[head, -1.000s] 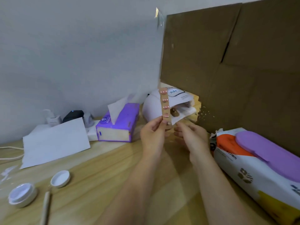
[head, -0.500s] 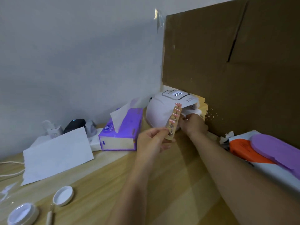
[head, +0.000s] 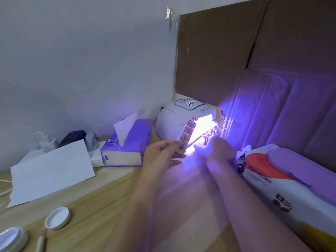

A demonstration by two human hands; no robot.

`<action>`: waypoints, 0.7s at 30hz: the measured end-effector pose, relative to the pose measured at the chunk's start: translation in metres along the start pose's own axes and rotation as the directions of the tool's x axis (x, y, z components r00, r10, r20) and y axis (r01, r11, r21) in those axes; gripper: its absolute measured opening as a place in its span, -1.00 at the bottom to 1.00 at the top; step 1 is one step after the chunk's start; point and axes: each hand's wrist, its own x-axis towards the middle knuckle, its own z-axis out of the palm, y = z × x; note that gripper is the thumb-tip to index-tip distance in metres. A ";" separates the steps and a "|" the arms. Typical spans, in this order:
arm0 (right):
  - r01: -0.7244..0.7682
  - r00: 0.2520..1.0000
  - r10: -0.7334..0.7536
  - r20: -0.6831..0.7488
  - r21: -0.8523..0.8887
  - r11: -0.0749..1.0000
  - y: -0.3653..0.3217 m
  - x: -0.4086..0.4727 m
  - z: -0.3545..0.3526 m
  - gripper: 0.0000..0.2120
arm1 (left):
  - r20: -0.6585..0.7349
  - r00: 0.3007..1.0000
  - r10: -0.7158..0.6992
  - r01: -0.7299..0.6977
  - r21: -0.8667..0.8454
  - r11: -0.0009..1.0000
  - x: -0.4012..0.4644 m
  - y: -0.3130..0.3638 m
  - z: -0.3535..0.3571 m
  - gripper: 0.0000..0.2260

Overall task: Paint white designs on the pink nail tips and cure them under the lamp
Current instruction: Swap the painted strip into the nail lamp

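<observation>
The white dome nail lamp (head: 183,122) carries grey lettering on its top that looks like "SUNVNI", though I can't read it surely, and its small display beside that shows digits too blurred to make out. The purple tissue box (head: 127,144) left of the lamp has a round logo with print I can't decipher. The wet-wipes pack (head: 291,180) right of the lamp shows a line of dark writing, also illegible, and a paw print; its far end runs out of view.

The left hand (head: 161,155) pinches the bottom of a strip of pink nail tips (head: 186,136) between thumb and fingers, holding it upright just in front of the lamp's mouth. The right hand (head: 218,151) lies at the mouth with fingers curled; a second row of pink tips on stands (head: 209,135) sits at its fingertips in the glare, and whether it grips that row I can't tell. The glow washes out the lamp's inside.

Half a second ago the lamp was dark; now it blazes violet over the cardboard (head: 254,70) behind it and the wooden table (head: 101,206). The right hand has drawn back slightly from the opening.
</observation>
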 end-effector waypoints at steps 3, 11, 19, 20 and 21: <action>-0.031 1.000 0.030 -0.008 -0.031 0.999 0.004 0.005 0.003 -0.75 | 0.013 1.000 -0.004 0.004 -0.004 1.000 -0.002 -0.001 0.002 -0.85; -0.048 0.996 0.052 -0.075 0.057 0.997 0.006 0.004 0.002 -0.78 | 0.032 0.992 -0.122 0.122 0.001 0.992 0.000 -0.008 0.008 -0.85; 0.017 0.986 -0.112 0.126 0.585 0.811 0.006 -0.012 -0.010 -0.69 | 0.109 0.973 -0.204 0.208 -0.029 0.978 0.003 -0.006 0.018 -0.87; -0.094 0.968 -0.078 0.237 0.637 0.765 0.004 -0.013 -0.013 -0.74 | 0.110 0.972 -0.209 0.214 -0.033 0.976 0.003 -0.007 0.018 -0.87; -0.209 0.937 -0.053 0.346 0.673 0.709 0.003 -0.013 -0.017 -0.79 | 0.110 0.971 -0.213 0.219 -0.038 0.975 0.004 -0.007 0.018 -0.87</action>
